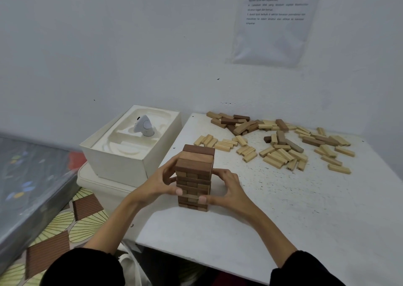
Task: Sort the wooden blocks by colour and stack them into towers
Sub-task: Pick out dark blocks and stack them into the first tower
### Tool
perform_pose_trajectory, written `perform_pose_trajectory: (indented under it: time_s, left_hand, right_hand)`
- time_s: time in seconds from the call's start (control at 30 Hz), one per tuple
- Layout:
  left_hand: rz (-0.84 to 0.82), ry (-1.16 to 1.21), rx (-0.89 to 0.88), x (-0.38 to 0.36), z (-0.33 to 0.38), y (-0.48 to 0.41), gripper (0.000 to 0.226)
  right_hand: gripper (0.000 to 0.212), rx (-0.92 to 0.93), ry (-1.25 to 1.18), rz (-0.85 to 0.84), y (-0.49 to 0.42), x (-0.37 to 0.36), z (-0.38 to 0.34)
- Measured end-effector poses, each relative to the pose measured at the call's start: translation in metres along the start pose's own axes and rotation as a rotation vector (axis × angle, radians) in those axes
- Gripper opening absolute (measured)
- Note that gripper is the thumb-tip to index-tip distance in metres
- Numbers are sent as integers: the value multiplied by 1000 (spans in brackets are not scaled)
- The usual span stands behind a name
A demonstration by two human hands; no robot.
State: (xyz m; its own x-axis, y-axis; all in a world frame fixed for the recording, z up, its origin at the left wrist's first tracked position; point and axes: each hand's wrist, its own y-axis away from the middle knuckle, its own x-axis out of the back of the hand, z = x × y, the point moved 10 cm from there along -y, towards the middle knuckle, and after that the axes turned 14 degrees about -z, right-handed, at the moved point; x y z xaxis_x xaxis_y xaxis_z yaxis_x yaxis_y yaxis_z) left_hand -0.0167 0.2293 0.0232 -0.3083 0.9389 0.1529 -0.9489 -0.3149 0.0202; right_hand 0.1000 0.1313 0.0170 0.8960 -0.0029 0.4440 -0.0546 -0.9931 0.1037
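Note:
A tower of dark brown wooden blocks [194,176] stands near the left edge of the white table [294,220]. My left hand [159,182] wraps round the tower's left side, thumb on the front face. On the tower's right side my right hand [226,190] grips it lower down, thumb on the front as well. Loose blocks lie scattered at the back of the table: a pile of mostly light ones [281,152] and a darker cluster [237,123] against the wall.
A white open box [122,155] with a small white device [145,125] in it stands left of the table on a white container. A patterned floor and a grey sheet lie at the far left. A printed sheet [277,17] hangs on the wall.

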Motion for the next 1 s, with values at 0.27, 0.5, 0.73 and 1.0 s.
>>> perform_pose_trajectory:
  time_s: [0.27, 0.5, 0.73, 1.0]
  left_hand:
    - [15, -5, -22, 2, 4, -1, 101]
    - [13, -13, -13, 2, -1, -3, 92]
    - [9, 13, -15, -1, 1, -4, 92]
    - [-1, 23, -42, 0, 2, -3, 98]
  right_hand:
    - [72, 4, 24, 33, -1, 2, -3]
    - [76, 19, 24, 42, 0, 4, -6]
    - [85, 17, 29, 60, 0, 6, -8]
    - [81, 44, 0, 61, 4, 7, -16]
